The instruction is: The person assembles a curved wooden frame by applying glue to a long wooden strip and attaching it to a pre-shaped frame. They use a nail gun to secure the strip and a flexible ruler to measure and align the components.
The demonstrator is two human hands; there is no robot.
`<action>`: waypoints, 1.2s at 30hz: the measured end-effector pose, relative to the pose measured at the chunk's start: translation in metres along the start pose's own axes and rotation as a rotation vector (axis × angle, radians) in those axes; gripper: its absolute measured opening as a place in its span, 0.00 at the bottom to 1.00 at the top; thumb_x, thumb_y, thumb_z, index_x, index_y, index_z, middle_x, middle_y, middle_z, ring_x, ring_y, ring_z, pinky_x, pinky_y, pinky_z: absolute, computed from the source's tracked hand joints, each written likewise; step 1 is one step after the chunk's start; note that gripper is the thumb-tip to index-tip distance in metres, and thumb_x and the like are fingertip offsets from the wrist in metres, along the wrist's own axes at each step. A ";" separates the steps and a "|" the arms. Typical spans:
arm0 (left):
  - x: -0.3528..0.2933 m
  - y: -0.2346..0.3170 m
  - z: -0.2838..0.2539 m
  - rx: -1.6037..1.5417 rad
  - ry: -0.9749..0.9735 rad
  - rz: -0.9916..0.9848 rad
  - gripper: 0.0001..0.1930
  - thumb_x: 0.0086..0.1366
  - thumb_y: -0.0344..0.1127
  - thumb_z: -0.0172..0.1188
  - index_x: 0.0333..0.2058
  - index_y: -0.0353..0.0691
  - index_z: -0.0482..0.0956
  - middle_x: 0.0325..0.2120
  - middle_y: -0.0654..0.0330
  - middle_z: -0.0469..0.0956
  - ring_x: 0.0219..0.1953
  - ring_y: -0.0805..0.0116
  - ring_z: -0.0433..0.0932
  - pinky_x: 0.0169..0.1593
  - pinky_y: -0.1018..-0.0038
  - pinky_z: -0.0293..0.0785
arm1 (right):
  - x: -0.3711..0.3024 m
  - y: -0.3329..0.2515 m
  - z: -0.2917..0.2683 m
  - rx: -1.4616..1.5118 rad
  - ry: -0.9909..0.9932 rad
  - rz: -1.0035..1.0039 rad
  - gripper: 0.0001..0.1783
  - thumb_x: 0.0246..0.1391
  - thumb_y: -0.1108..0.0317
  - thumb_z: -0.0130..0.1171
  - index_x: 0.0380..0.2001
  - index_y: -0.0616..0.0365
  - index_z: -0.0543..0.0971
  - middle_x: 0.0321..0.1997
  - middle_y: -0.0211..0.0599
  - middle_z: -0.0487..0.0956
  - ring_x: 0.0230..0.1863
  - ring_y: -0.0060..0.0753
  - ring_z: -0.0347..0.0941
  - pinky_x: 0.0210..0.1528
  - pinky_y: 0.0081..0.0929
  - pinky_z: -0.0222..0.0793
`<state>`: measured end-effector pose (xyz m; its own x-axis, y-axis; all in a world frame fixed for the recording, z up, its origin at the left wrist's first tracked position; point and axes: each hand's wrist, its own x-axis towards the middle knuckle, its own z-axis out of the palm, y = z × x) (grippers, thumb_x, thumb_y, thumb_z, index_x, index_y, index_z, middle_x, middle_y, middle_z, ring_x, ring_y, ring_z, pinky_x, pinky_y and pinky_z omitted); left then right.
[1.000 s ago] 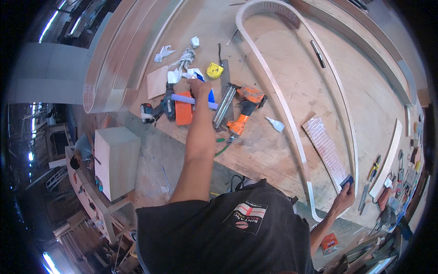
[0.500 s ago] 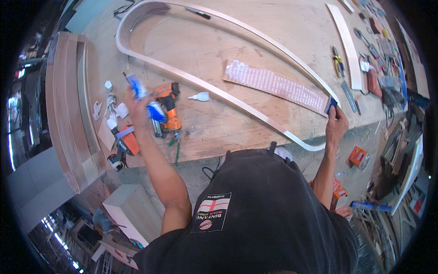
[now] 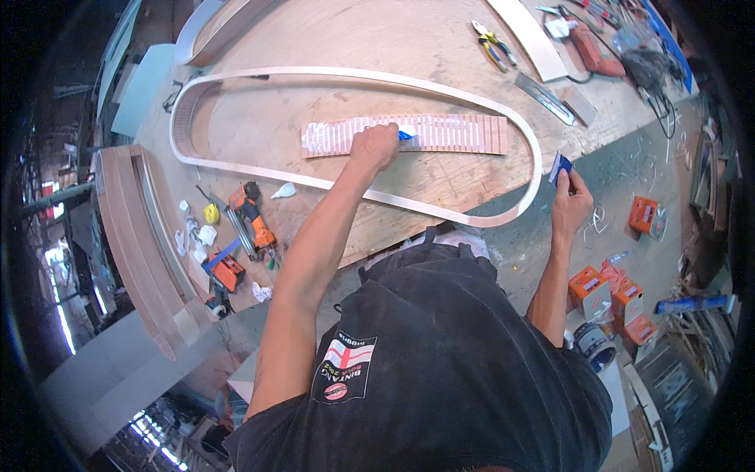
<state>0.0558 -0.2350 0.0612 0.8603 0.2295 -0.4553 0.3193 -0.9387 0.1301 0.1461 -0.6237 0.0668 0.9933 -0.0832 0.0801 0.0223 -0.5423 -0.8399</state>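
My left hand (image 3: 376, 148) is closed over a kerfed wooden strip (image 3: 456, 134) with white smears on it. A blue-and-white tube (image 3: 406, 133) pokes out past the fingers; most of it is hidden under them. Around the strip stands a long bent-wood loop (image 3: 314, 72), rounded at both ends, and my left forearm crosses its near side. My right hand (image 3: 572, 200) is beyond the loop's right end, past the bench edge. Between thumb and fingers it pinches a small flat dark blue piece (image 3: 560, 167), kind unclear.
Left on the bench (image 3: 377, 63) lie an orange-and-black power tool (image 3: 252, 216), a small white bottle (image 3: 284, 190) and crumpled paper. A curved wooden form (image 3: 130, 236) stands at the left. Pliers (image 3: 493, 46), a metal blade (image 3: 544, 99) and a red power tool (image 3: 595, 51) lie at the far right.
My left hand has swung from beside the power tool to over the strip, carrying the tube. My right hand has lifted the dark blue piece off the strip's right end. The view has shifted.
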 end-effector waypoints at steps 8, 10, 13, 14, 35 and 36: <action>0.019 0.026 -0.006 0.214 -0.008 0.109 0.12 0.67 0.34 0.51 0.42 0.42 0.83 0.34 0.48 0.85 0.40 0.48 0.86 0.40 0.52 0.80 | 0.000 0.068 -0.042 0.067 0.039 0.126 0.18 0.64 0.67 0.62 0.50 0.72 0.82 0.40 0.44 0.87 0.38 0.25 0.81 0.43 0.26 0.75; 0.021 0.028 -0.004 0.220 -0.007 0.130 0.12 0.66 0.35 0.51 0.43 0.44 0.83 0.34 0.48 0.85 0.39 0.48 0.85 0.40 0.51 0.80 | 0.007 0.069 -0.048 0.045 0.031 0.125 0.19 0.64 0.67 0.62 0.50 0.72 0.82 0.40 0.44 0.87 0.38 0.25 0.81 0.43 0.26 0.75; 0.024 0.031 -0.001 0.195 -0.011 0.143 0.12 0.65 0.35 0.52 0.43 0.47 0.83 0.34 0.48 0.85 0.39 0.48 0.85 0.40 0.51 0.80 | 0.018 0.075 -0.048 0.109 0.053 0.146 0.18 0.63 0.66 0.62 0.50 0.71 0.83 0.39 0.44 0.87 0.37 0.26 0.81 0.42 0.26 0.75; 0.025 0.032 0.000 0.180 -0.014 0.144 0.13 0.65 0.35 0.52 0.43 0.48 0.83 0.34 0.48 0.85 0.39 0.48 0.85 0.40 0.51 0.80 | 0.021 0.075 -0.048 0.087 0.062 0.136 0.18 0.63 0.66 0.63 0.49 0.70 0.83 0.39 0.44 0.87 0.37 0.26 0.81 0.42 0.26 0.75; -0.032 -0.063 -0.026 -0.057 0.069 -0.115 0.19 0.70 0.54 0.57 0.48 0.47 0.81 0.38 0.46 0.84 0.44 0.43 0.82 0.45 0.52 0.77 | -0.015 -0.046 0.116 -0.119 -0.457 -0.227 0.14 0.58 0.64 0.63 0.45 0.56 0.86 0.41 0.50 0.85 0.42 0.52 0.82 0.46 0.42 0.77; -0.037 -0.072 -0.024 -0.078 0.128 -0.077 0.19 0.69 0.54 0.58 0.46 0.46 0.80 0.37 0.47 0.84 0.43 0.44 0.82 0.44 0.52 0.77 | -0.019 -0.055 0.126 -0.161 -0.484 -0.258 0.14 0.58 0.64 0.62 0.44 0.56 0.87 0.41 0.50 0.84 0.42 0.53 0.82 0.46 0.44 0.77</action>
<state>0.0106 -0.1701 0.0896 0.8740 0.3355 -0.3515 0.4118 -0.8954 0.1695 0.1399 -0.4865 0.0438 0.8976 0.4405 -0.0150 0.2912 -0.6183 -0.7300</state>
